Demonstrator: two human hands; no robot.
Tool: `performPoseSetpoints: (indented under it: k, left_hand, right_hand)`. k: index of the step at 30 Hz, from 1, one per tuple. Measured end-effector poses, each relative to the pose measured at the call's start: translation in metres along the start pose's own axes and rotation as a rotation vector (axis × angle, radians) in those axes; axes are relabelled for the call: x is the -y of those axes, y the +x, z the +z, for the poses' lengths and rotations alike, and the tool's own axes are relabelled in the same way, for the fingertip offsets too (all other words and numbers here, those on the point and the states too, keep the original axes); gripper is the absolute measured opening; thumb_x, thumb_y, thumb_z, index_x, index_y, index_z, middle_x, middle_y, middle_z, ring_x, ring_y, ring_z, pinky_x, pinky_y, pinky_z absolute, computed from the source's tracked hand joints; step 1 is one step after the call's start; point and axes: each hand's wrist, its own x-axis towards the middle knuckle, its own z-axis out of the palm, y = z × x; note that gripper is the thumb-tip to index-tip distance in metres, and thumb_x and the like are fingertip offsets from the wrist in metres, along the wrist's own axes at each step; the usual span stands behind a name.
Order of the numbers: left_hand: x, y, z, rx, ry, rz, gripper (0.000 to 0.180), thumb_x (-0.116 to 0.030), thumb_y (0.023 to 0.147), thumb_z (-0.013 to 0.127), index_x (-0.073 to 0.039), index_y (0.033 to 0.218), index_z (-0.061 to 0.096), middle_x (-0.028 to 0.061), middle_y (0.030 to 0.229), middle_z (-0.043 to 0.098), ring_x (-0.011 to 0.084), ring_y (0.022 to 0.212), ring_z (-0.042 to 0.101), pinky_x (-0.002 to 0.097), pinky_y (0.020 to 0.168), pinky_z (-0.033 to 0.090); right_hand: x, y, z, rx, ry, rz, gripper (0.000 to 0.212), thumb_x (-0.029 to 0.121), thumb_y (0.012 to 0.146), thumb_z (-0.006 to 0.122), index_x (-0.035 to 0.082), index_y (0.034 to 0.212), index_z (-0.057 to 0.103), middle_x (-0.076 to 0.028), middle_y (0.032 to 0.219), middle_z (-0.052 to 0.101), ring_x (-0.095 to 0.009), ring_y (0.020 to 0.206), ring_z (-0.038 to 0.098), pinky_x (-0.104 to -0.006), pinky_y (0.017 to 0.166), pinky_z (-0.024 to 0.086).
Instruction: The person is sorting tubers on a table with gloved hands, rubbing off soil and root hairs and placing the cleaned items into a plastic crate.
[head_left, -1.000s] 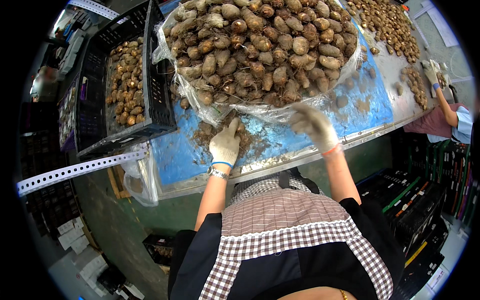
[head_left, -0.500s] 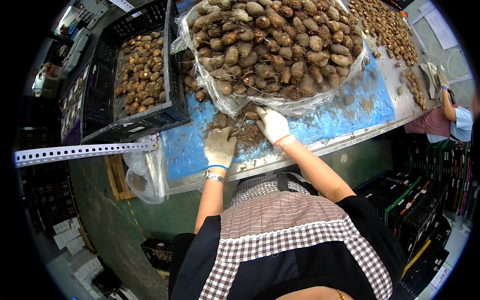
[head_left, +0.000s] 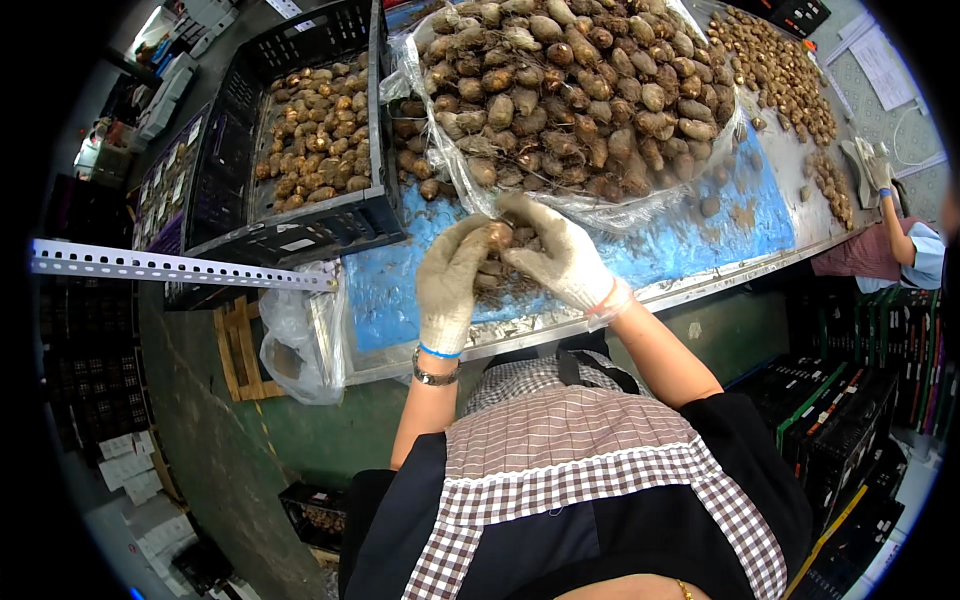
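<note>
In white knit gloves, both my hands meet over the blue-covered table edge, just in front of a big heap of small hairy brown taro corms (head_left: 590, 95). Between them is a single taro (head_left: 497, 236). My left hand (head_left: 450, 280) has its fingers closed on its left side. My right hand (head_left: 562, 255) curls round the other side, its fingers hiding part of the corm. Below the hands, root fibres and dirt (head_left: 495, 285) lie on the blue sheet (head_left: 385, 290).
A black crate (head_left: 300, 235) of taro stands on the left, near a perforated metal bar (head_left: 180, 268). Clear plastic film (head_left: 455, 170) rings the heap. More corms (head_left: 785, 75) spread at the far right, where a co-worker's gloved hand (head_left: 877, 168) works. Stacked black crates (head_left: 820, 400) stand lower right.
My hands were apart, low over the debris; now they have come up and together round a taro. The view has shifted slightly, with the crate and heap appearing farther right.
</note>
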Motion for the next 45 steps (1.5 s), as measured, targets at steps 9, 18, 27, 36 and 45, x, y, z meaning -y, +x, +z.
performPoseSetpoints:
  k: [9, 18, 27, 36, 45]
  left_hand:
    - [0.017, 0.000, -0.011, -0.198, 0.100, 0.160, 0.026, -0.020, 0.101, 0.058, 0.002, 0.112, 0.065, 0.0040, 0.091, 0.068, 0.0103, 0.079, 0.062, 0.0267, 0.071, 0.050]
    - [0.020, 0.015, -0.036, -0.207, 1.069, 1.011, 0.027, -0.022, 0.097, 0.057, -0.001, 0.113, 0.062, 0.0214, 0.098, 0.066, 0.0398, 0.085, 0.063, 0.0427, 0.076, 0.052]
    - [0.041, 0.050, -0.049, -0.131, 0.607, 0.355, 0.044, -0.037, 0.104, 0.039, 0.000, 0.095, 0.063, 0.0200, 0.083, 0.065, 0.0405, 0.076, 0.061, 0.0439, 0.070, 0.047]
    - [0.027, 0.045, -0.037, -0.163, 0.969, 0.541, 0.047, -0.041, 0.100, 0.046, -0.003, 0.078, 0.062, 0.0212, 0.068, 0.060, 0.0439, 0.066, 0.060, 0.0488, 0.061, 0.045]
    - [0.043, 0.068, -0.055, 0.047, 0.983, 0.391, 0.029, -0.023, 0.101, 0.041, -0.004, 0.090, 0.059, 0.0215, 0.087, 0.066, 0.0401, 0.077, 0.064, 0.0461, 0.064, 0.048]
  right_hand:
    - [0.005, 0.029, 0.039, -0.107, -0.699, -0.307, 0.024, 0.024, 0.089, 0.067, 0.003, 0.081, 0.058, -0.021, 0.077, 0.063, -0.037, 0.069, 0.065, -0.0418, 0.058, 0.051]
    - [-0.033, 0.063, 0.044, 0.252, 0.036, 0.365, 0.045, 0.037, 0.106, 0.041, 0.002, 0.122, 0.063, -0.012, 0.112, 0.068, -0.015, 0.102, 0.061, -0.0305, 0.095, 0.046]
    - [-0.027, 0.055, 0.064, -0.113, -0.682, -0.442, 0.030, 0.017, 0.098, 0.053, 0.009, 0.125, 0.063, -0.012, 0.065, 0.062, -0.030, 0.054, 0.063, -0.0362, 0.051, 0.050]
    - [-0.074, 0.063, 0.048, 0.103, -0.473, -0.058, 0.030, 0.024, 0.102, 0.043, 0.004, 0.114, 0.063, -0.020, 0.105, 0.067, -0.027, 0.091, 0.066, -0.0364, 0.080, 0.051]
    - [-0.065, 0.056, 0.051, -0.061, -0.579, -0.301, 0.028, 0.018, 0.098, 0.052, 0.012, 0.122, 0.064, -0.012, 0.060, 0.057, -0.028, 0.053, 0.060, -0.0364, 0.052, 0.049]
